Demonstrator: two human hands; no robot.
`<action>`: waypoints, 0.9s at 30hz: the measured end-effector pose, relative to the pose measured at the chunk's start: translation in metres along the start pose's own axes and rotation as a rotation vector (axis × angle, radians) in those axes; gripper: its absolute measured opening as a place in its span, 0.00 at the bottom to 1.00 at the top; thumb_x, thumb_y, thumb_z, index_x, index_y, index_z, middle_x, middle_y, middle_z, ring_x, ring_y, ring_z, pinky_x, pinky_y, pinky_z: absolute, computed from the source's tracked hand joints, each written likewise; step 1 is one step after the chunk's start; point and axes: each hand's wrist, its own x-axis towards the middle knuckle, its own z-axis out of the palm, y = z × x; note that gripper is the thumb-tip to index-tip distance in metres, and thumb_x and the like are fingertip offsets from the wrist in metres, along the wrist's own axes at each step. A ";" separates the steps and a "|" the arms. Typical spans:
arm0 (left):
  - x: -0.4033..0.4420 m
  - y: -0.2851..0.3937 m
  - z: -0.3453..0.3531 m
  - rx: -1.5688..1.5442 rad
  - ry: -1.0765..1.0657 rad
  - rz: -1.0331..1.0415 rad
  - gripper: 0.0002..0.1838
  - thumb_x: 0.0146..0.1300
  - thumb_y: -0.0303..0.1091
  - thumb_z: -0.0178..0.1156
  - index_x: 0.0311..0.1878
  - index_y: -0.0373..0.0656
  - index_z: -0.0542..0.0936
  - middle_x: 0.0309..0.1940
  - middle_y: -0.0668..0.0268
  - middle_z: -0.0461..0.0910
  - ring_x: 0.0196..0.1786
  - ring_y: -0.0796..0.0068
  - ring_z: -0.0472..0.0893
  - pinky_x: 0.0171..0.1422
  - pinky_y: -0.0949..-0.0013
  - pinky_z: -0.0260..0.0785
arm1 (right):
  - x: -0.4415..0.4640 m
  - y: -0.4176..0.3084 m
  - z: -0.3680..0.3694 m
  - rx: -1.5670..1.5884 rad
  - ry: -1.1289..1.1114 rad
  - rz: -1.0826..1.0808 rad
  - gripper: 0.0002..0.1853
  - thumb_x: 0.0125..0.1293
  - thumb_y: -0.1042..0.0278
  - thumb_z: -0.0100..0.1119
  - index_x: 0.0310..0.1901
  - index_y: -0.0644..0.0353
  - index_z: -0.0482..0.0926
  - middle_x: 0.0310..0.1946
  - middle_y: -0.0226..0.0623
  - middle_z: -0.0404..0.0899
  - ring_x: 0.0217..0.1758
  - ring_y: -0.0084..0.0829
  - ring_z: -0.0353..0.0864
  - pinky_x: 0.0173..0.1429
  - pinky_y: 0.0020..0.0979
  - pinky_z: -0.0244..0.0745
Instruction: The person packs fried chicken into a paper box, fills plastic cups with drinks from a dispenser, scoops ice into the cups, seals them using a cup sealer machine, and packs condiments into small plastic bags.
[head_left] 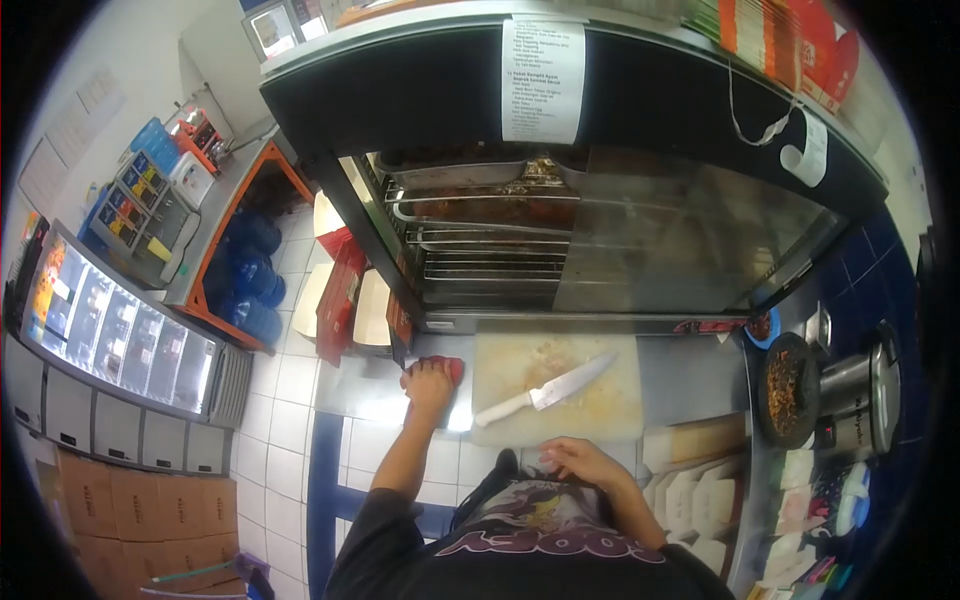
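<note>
My left hand [428, 384] rests on the steel counter, its fingers closed over a bunched red cloth [456, 371] left of the cutting board. Most of the cloth is hidden under the hand. Close to my body, just below the board's front edge, my right hand [577, 460] hangs with loosely bent fingers apart and nothing in them. A knife [572, 384] with a white handle lies diagonally on the pale cutting board [490, 360], blade toward the upper right. Brown stains and bits mark the board around the blade.
A display cabinet [420, 110] with racks of food stands behind the counter. Folded boxes [375, 308] stand at its left. On the right are a stone mortar [788, 390], a blue bowl [763, 328] and a steel pot [850, 400]. White cartons [690, 500] sit below the counter.
</note>
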 end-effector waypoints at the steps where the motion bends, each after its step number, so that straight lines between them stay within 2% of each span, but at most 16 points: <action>1: 0.004 0.001 0.001 0.035 0.014 -0.030 0.23 0.73 0.48 0.49 0.32 0.43 0.87 0.36 0.58 0.85 0.45 0.54 0.79 0.50 0.43 0.65 | -0.003 0.001 -0.005 0.040 0.049 -0.004 0.19 0.79 0.59 0.52 0.63 0.61 0.76 0.50 0.38 0.83 0.46 0.25 0.82 0.49 0.27 0.80; 3: 0.010 0.003 0.004 0.072 0.028 -0.067 0.22 0.72 0.47 0.50 0.32 0.43 0.87 0.37 0.58 0.85 0.46 0.55 0.79 0.50 0.43 0.65 | -0.004 0.000 -0.011 0.075 0.092 -0.008 0.18 0.80 0.60 0.52 0.63 0.61 0.76 0.51 0.38 0.83 0.45 0.25 0.82 0.49 0.27 0.80; 5: 0.013 0.006 0.007 0.096 -0.024 -0.158 0.19 0.71 0.45 0.51 0.36 0.42 0.85 0.41 0.58 0.84 0.49 0.55 0.77 0.51 0.42 0.64 | -0.005 -0.006 -0.016 0.026 0.148 -0.044 0.18 0.80 0.61 0.51 0.63 0.61 0.75 0.51 0.37 0.83 0.45 0.25 0.82 0.49 0.27 0.80; 9: 0.003 0.008 0.002 0.129 -0.052 -0.150 0.16 0.70 0.44 0.52 0.41 0.42 0.84 0.44 0.58 0.82 0.50 0.53 0.76 0.53 0.42 0.64 | -0.010 -0.021 -0.015 0.025 0.138 -0.075 0.18 0.80 0.61 0.51 0.63 0.61 0.75 0.51 0.37 0.83 0.45 0.24 0.82 0.49 0.27 0.80; 12: -0.011 0.008 0.000 0.043 0.021 -0.150 0.15 0.69 0.44 0.53 0.42 0.42 0.82 0.43 0.58 0.81 0.48 0.51 0.76 0.55 0.40 0.63 | -0.007 -0.010 -0.013 0.047 0.139 -0.070 0.19 0.78 0.59 0.53 0.62 0.61 0.77 0.51 0.39 0.84 0.46 0.28 0.83 0.48 0.29 0.79; 14: -0.018 0.013 -0.010 -0.026 -0.075 -0.212 0.16 0.67 0.44 0.54 0.43 0.40 0.81 0.48 0.53 0.80 0.54 0.46 0.74 0.63 0.32 0.58 | -0.005 -0.008 -0.011 0.029 0.102 -0.044 0.19 0.78 0.59 0.53 0.63 0.60 0.76 0.51 0.39 0.83 0.46 0.28 0.82 0.48 0.29 0.79; 15: -0.020 0.014 -0.016 -0.028 -0.059 -0.208 0.16 0.67 0.44 0.54 0.43 0.40 0.81 0.48 0.53 0.80 0.54 0.46 0.74 0.63 0.32 0.58 | -0.004 -0.010 -0.009 0.023 0.107 -0.059 0.19 0.78 0.59 0.53 0.63 0.60 0.76 0.51 0.39 0.83 0.46 0.28 0.82 0.48 0.29 0.79; 17: -0.034 0.014 -0.021 -0.114 -0.007 -0.138 0.17 0.64 0.43 0.56 0.47 0.39 0.81 0.55 0.50 0.77 0.60 0.42 0.71 0.70 0.25 0.49 | -0.007 -0.014 -0.003 0.068 0.055 -0.002 0.18 0.80 0.60 0.51 0.64 0.61 0.75 0.53 0.38 0.82 0.48 0.25 0.81 0.51 0.27 0.80; 18: -0.040 0.012 -0.020 -0.119 0.003 -0.132 0.17 0.64 0.43 0.56 0.47 0.39 0.81 0.55 0.50 0.77 0.60 0.42 0.71 0.70 0.25 0.49 | -0.007 -0.016 0.000 0.065 0.063 -0.011 0.18 0.80 0.60 0.51 0.64 0.61 0.75 0.53 0.38 0.82 0.48 0.25 0.81 0.51 0.27 0.80; 20: -0.050 0.001 -0.017 -0.241 0.014 -0.025 0.18 0.62 0.41 0.57 0.50 0.39 0.80 0.60 0.48 0.74 0.65 0.40 0.68 0.73 0.21 0.41 | -0.006 -0.017 0.004 0.063 0.050 -0.010 0.19 0.80 0.60 0.51 0.64 0.61 0.75 0.53 0.38 0.82 0.48 0.25 0.80 0.51 0.27 0.80; 21: -0.049 -0.004 -0.016 -0.169 0.006 0.006 0.20 0.59 0.41 0.60 0.51 0.40 0.79 0.55 0.48 0.76 0.61 0.38 0.69 0.70 0.33 0.55 | -0.004 -0.016 0.005 0.066 0.054 0.006 0.19 0.80 0.59 0.51 0.64 0.61 0.75 0.54 0.39 0.81 0.48 0.25 0.80 0.52 0.27 0.80; 24: -0.043 -0.001 -0.011 -0.137 -0.006 -0.041 0.19 0.58 0.40 0.61 0.50 0.40 0.80 0.55 0.52 0.76 0.61 0.40 0.70 0.70 0.35 0.56 | 0.001 -0.006 0.006 0.089 0.059 -0.005 0.20 0.79 0.58 0.52 0.64 0.61 0.75 0.54 0.39 0.81 0.49 0.25 0.80 0.52 0.27 0.80; 25: -0.038 0.003 -0.009 -0.140 0.028 -0.079 0.15 0.62 0.42 0.60 0.44 0.41 0.82 0.52 0.55 0.79 0.58 0.42 0.72 0.69 0.37 0.56 | 0.001 -0.003 0.007 0.088 0.067 -0.013 0.20 0.79 0.58 0.52 0.64 0.61 0.75 0.54 0.39 0.81 0.49 0.25 0.80 0.52 0.27 0.80; 26: -0.034 0.008 -0.008 -0.143 0.035 -0.072 0.15 0.62 0.42 0.60 0.44 0.41 0.82 0.52 0.55 0.79 0.58 0.42 0.72 0.69 0.37 0.56 | 0.000 -0.002 0.009 0.088 0.074 -0.017 0.20 0.79 0.58 0.52 0.64 0.62 0.75 0.54 0.39 0.81 0.49 0.26 0.80 0.52 0.28 0.80; 27: -0.030 0.013 -0.010 -0.151 0.048 -0.156 0.15 0.66 0.44 0.57 0.42 0.41 0.84 0.50 0.55 0.80 0.57 0.42 0.73 0.69 0.36 0.56 | -0.001 0.001 0.011 0.090 0.079 -0.020 0.20 0.79 0.58 0.53 0.64 0.62 0.75 0.54 0.40 0.81 0.49 0.26 0.80 0.52 0.28 0.80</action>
